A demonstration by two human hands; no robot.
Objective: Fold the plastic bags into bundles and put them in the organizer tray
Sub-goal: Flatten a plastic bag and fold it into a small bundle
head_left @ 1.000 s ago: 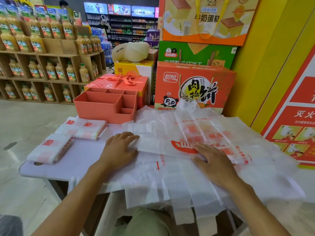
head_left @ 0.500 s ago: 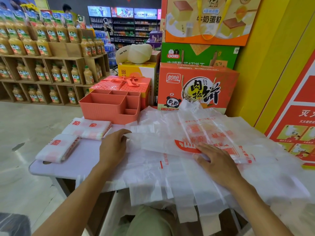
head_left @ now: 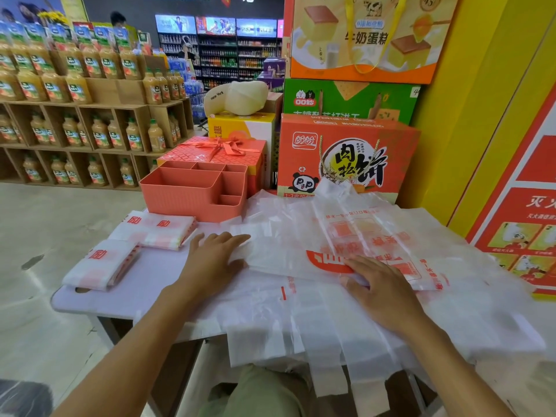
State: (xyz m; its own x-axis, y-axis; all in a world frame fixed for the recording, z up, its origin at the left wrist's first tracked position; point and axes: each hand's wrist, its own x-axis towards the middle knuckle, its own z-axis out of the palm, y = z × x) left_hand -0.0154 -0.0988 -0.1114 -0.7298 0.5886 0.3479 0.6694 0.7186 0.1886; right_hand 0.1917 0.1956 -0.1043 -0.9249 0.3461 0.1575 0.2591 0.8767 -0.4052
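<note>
Lengthwise folded, the translucent red-printed bag [head_left: 279, 256] lies under left hand [head_left: 214, 260] and right hand [head_left: 382, 293], both grips released.

The left hand [head_left: 210, 260] has flattened onto the folded bag [head_left: 285, 257] at its end (fingers curled just before).

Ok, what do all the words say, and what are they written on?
"new York": on the cream fabric item.
"肉松饼": on the orange box.
"P P": on that box's panda.
"牛奶蛋糕": on the cake box.
"励": on the folded bag bundle.
"灭火": on the red poster.
Too small or blurred to read: the bottle labels, the green box, the loose bags.
</note>
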